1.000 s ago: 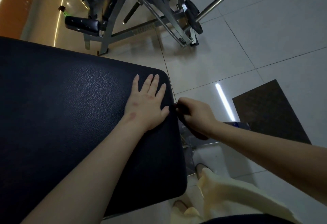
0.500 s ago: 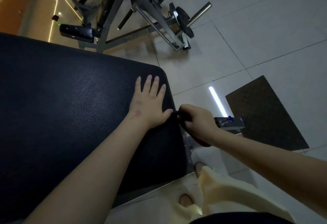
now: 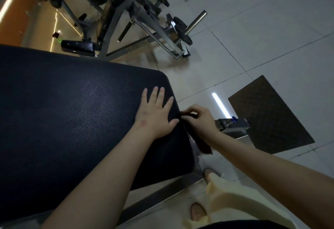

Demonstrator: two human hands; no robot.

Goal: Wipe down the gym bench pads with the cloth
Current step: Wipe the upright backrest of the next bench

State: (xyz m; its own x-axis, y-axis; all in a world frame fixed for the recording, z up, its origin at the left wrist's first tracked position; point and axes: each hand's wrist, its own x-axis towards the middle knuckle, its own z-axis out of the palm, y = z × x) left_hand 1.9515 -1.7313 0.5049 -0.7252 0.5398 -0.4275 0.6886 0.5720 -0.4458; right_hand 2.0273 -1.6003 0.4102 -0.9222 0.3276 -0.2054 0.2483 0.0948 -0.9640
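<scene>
A wide black leather bench pad (image 3: 72, 120) fills the left half of the view. My left hand (image 3: 155, 113) lies flat on the pad near its right edge, fingers straight and spread. My right hand (image 3: 198, 122) is just beyond that edge and grips a dark cloth (image 3: 204, 144), which it holds against the pad's side. A tail of the cloth hangs below my wrist.
The bench's metal frame (image 3: 233, 125) with a blue knob sticks out to the right under my right hand. A dark floor mat (image 3: 269, 116) lies on the tiles further right. A weight machine (image 3: 126, 20) stands behind the bench. My feet (image 3: 198, 212) are by the bench's lower corner.
My right hand has kept the cloth at the pad's right edge with only small shifts. My left hand stays flat on the pad. The camera has tilted slightly, showing more floor.
</scene>
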